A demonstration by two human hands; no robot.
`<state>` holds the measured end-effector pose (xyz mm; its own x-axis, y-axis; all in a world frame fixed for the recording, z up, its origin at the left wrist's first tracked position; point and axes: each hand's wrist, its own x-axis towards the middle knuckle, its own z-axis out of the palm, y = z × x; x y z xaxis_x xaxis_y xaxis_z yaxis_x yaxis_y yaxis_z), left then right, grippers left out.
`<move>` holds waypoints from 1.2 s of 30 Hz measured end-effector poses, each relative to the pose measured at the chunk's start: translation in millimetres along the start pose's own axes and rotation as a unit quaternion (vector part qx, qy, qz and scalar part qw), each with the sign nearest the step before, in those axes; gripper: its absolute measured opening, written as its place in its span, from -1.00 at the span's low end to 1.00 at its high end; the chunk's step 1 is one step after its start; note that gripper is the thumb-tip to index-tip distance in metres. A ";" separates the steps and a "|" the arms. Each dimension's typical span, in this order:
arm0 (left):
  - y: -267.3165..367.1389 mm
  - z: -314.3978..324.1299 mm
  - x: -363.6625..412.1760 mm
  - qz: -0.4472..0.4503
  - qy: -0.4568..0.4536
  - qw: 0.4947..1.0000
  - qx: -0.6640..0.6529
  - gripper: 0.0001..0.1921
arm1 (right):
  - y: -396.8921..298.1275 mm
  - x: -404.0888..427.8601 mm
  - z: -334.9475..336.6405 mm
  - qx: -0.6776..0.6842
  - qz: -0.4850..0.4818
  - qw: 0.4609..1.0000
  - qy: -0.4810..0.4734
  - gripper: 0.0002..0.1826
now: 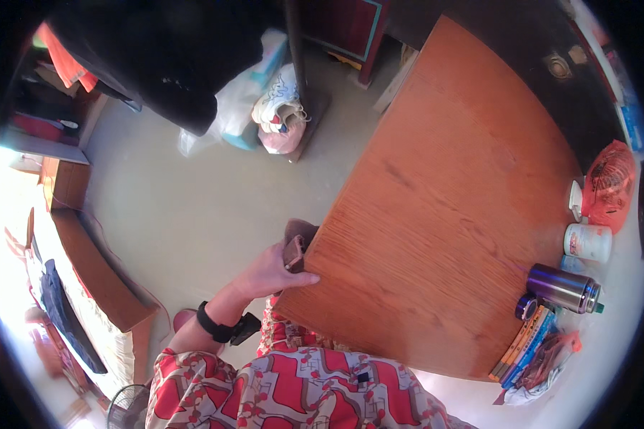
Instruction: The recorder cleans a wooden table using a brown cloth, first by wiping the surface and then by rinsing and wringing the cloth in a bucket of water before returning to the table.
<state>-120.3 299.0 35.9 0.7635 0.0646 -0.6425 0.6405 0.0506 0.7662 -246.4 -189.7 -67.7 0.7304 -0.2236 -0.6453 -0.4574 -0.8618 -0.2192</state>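
Note:
My left hand (271,273) is at the near left edge of a wooden table (434,214), its thumb lying on the tabletop. Its fingers go over the side and hold a folded brown cloth (295,252) against the edge. Part of the cloth hangs beside the table, and the fingertips are hidden behind it. A black band (214,324) circles my left wrist. My right hand is out of view.
Along the table's right side stand a purple metal bottle (561,288), a white tub (587,242), a red plastic bag (609,187) and several books (523,343). Bags (282,115) rest on the floor ahead. A bed (112,300) is at the left.

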 end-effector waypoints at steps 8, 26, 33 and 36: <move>1.3 -2.0 19.3 0.005 -0.048 0.997 -0.063 -0.32 | -24.2 -13.1 4.3 0.029 -0.015 0.999 0.001 -0.43; -34.6 3.2 90.1 0.021 -0.118 0.989 -0.082 -0.42 | -76.1 -90.4 30.6 0.138 -0.058 0.989 0.005 -0.44; -28.0 1.6 86.1 0.021 -0.140 0.988 -0.063 -0.41 | -103.0 -111.9 25.9 0.207 -0.101 0.973 0.004 -0.44; -31.7 1.6 84.3 -0.014 -0.122 0.992 -0.028 -0.44 | -102.1 -105.7 40.0 0.216 -0.060 0.975 -0.015 -0.44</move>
<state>-76.0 301.3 -42.6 0.7475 -0.1813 -0.6391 0.6609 0.1050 0.7431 -297.2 -59.9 -6.5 0.7797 -0.1146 -0.6156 -0.5450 -0.6081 -0.5771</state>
